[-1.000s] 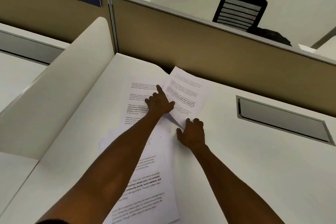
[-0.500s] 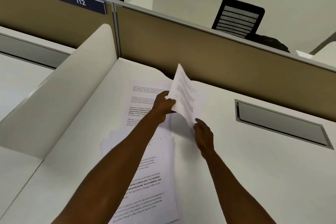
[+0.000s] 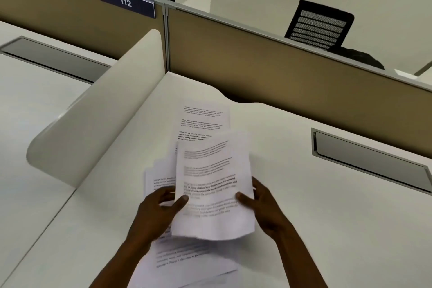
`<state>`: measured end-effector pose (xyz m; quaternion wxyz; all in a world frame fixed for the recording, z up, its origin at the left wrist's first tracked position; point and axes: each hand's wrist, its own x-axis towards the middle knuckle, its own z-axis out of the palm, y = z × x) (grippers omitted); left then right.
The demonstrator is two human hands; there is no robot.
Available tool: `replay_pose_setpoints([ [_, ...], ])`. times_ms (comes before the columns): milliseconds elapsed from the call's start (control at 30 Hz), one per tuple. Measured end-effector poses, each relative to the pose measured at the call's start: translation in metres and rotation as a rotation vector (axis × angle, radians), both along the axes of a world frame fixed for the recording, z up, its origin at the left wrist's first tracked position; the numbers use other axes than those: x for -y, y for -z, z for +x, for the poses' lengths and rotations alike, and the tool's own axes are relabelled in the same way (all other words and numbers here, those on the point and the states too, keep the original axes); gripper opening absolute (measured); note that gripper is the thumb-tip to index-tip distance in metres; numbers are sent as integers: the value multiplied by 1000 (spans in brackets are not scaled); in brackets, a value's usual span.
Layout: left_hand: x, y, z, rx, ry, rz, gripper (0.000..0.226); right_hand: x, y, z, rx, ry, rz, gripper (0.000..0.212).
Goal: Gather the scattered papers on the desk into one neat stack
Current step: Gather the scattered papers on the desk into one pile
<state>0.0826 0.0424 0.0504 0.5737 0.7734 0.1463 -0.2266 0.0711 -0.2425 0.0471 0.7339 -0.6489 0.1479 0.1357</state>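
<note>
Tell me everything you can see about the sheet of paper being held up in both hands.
The held sheet is white printer paper with black paragraphs, some lines bold, blurred here. It is lifted off the desk, printed side toward the camera, slightly curved and tilted. The left hand pinches its lower left edge, the right hand its right edge. It hangs over the other papers lying on the white desk.

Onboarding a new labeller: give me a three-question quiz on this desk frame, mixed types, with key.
1. True or false: both hands grip the lifted sheet.
2. Which number is on the partition sign? A) 112 B) 211 C) 121
3. Fill in: the far sheet lies flat on the ____.

Key:
1. True: the left hand and the right hand pinch opposite edges.
2. A
3. desk
</note>
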Motion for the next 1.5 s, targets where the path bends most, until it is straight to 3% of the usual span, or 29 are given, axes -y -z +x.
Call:
replay_pose_setpoints([
  [133,-15,8,-23,-62,-20,-4,63,-22,16,-22,7,-204,-371,52],
  [233,-16,14,-31,16,-13,71,61,-37,25,-32,100,-258,-653,60],
  [433,-27,18,-35,111,24,200,61,-53,33,-51,81,-210,-670,76],
  [667,-44,30,-49,164,126,489,57,-58,42,-59,54,-104,-1035,80],
  [867,-27,30,-8,360,34,443,67,-45,28,-11,58,216,-946,69],
  [1067,13,30,95,479,119,504,72,-32,20,95,-73,79,-904,74],
  [1200,36,43,144,437,229,599,78,-37,27,130,-129,-37,-1058,76],
  [1300,49,56,154,379,318,669,81,-49,33,141,-97,-10,-1078,72],
  [1367,56,62,154,352,331,673,81,-58,34,149,-120,95,-992,70],
  [1500,58,64,152,357,302,651,82,-65,33,163,-262,348,-621,58],
])
